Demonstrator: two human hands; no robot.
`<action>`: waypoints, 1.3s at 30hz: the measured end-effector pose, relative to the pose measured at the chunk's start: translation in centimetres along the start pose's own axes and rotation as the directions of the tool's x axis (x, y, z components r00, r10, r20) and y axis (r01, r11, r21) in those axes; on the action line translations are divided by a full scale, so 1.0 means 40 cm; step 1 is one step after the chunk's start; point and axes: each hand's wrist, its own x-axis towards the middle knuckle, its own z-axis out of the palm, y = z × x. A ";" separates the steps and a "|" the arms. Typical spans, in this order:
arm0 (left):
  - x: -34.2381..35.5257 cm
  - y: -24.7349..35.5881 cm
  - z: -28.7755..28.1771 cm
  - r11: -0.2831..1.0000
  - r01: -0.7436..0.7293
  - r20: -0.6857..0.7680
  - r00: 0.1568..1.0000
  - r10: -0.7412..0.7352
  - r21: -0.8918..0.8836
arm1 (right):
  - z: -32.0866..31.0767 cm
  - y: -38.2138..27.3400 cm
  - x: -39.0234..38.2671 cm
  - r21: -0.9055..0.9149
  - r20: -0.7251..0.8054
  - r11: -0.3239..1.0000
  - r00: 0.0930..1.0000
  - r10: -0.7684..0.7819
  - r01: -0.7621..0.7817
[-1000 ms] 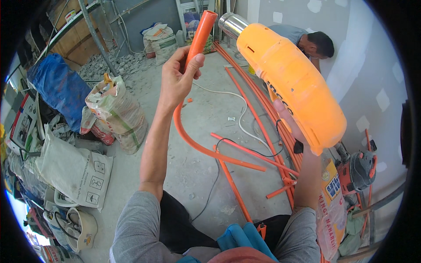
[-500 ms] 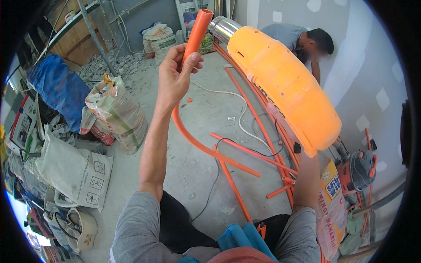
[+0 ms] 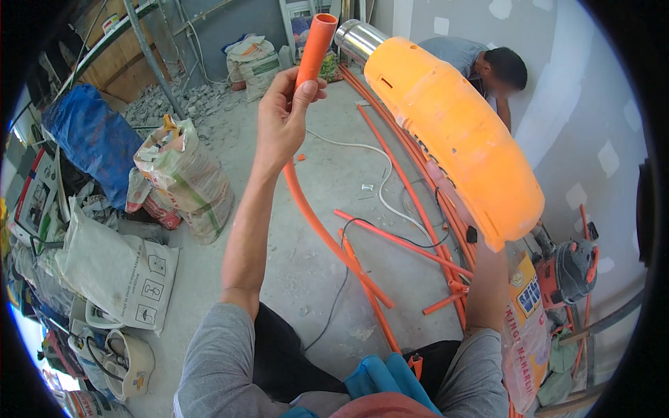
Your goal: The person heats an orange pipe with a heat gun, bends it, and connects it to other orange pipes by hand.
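Note:
My left hand is closed round an orange plastic pipe near its upper, open end. Below the hand the pipe curves down and to the right, its far end hanging over other pipes in the view. A yellow-orange heat gun with a silver nozzle is in my right hand. The gun's body covers most of that hand's fingers. The nozzle points up and left, its tip close beside the pipe's upper end; I cannot tell whether they touch.
Several orange pipes lie on the concrete floor with a white cord. Another person bends by the grey wall at right. Filled sacks and a bucket stand left. A red and black machine stands right.
The pipe's lower end has swung left and towards me, and the curve looks straighter. My left hand has shifted slightly right. The heat gun has barely moved.

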 end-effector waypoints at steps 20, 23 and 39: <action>-0.003 -0.033 0.019 0.992 -0.027 -0.016 0.999 0.029 0.122 | 0.018 -0.004 -0.004 0.063 0.010 0.998 1.000 -0.006 0.006; -0.008 -0.058 -0.011 0.993 -0.070 -0.020 0.997 0.072 0.099 | 0.055 0.001 -0.008 0.102 0.011 0.995 1.000 -0.011 0.010; -0.005 -0.082 -0.036 0.987 -0.150 0.004 0.989 0.150 0.050 | 0.067 -0.013 -0.011 0.083 0.031 0.996 0.999 -0.027 0.024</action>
